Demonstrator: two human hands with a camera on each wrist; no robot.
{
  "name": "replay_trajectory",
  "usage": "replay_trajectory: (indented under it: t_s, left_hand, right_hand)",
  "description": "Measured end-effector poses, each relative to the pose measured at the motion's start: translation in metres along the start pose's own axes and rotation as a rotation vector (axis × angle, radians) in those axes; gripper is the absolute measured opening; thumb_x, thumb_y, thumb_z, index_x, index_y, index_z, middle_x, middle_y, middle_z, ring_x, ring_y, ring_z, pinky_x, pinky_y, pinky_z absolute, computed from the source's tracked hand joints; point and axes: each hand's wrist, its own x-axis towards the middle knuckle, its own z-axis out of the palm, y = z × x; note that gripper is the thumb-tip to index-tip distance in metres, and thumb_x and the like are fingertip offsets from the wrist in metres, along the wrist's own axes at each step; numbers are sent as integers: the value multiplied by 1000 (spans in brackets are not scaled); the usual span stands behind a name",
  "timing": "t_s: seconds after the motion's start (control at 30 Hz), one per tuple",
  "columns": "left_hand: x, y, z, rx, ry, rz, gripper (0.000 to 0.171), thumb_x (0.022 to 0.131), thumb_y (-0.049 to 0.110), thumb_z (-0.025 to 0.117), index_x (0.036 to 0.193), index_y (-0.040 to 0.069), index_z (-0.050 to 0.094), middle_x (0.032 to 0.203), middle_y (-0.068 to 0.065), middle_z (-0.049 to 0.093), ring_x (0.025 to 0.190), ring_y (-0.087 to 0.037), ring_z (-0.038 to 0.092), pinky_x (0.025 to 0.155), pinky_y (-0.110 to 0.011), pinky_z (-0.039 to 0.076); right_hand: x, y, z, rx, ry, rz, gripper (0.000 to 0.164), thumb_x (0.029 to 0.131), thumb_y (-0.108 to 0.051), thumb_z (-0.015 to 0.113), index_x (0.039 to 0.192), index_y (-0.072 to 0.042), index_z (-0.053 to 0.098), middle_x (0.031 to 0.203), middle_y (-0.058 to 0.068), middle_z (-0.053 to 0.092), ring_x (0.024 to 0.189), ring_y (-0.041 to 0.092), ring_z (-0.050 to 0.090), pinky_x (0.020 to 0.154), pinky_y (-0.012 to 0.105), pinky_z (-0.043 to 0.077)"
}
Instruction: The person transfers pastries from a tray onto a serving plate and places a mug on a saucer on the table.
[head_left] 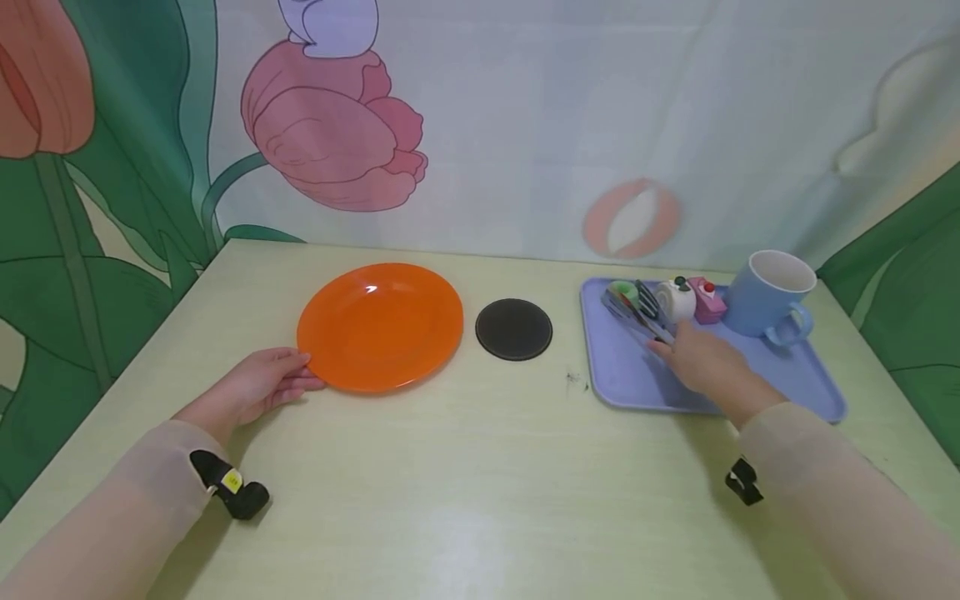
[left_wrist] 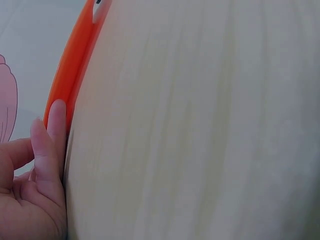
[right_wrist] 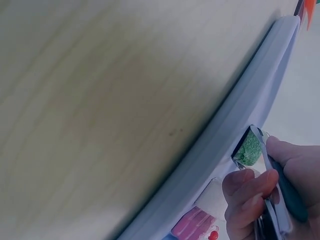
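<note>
My left hand [head_left: 270,383] pinches the left edge of an orange plate [head_left: 382,329], which lies on the table. In the left wrist view, fingertips are right at the plate's rim [left_wrist: 75,75]. My right hand [head_left: 701,358] grips metal tongs [head_left: 652,327] over a lavender tray [head_left: 622,379]. Their two ends stand on either side of a small green cake [head_left: 622,290]. In the right wrist view, the green cake [right_wrist: 248,150] sits between the tong tips, and a teal grip [right_wrist: 290,195] shows by the palm.
On the tray, a white roll cake [head_left: 677,300], a pink cake [head_left: 707,302] with a red top and a blue mug [head_left: 765,296] stand right of the tongs. A round black coaster [head_left: 513,330] lies between plate and tray. A printed curtain [head_left: 510,125] hangs behind the table.
</note>
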Motion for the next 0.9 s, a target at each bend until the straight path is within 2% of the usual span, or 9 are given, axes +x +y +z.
replay_trajectory:
  t_s: [0.43,0.77,0.9]
  left_hand:
    - [-1,0,-1,-1,-12,17,54,101,29,41,141,-4,26,96,-3,68,90,-10,66,75,-18,51]
    - [-1,1,1,-16,-10,9,54,101,28,42,141,-4,27,94,-3,68,88,-10,67,74,-18,51]
    - [-1,0,-1,-18,1,-5,53,100,30,42,141,-2,29,95,-3,69,89,-11,67,74,-18,51]
  right_hand:
    - [-3,2,1,-14,10,-25,80,95,-52,38,133,17,22,120,40,44,100,48,50,75,55,44]
    - [-6,-1,-1,-28,12,-39,76,97,-50,37,131,18,24,114,38,48,96,47,53,70,54,45]
    - [-6,-3,-1,-44,19,-53,76,97,-49,37,131,18,24,114,40,48,99,51,52,72,56,45]
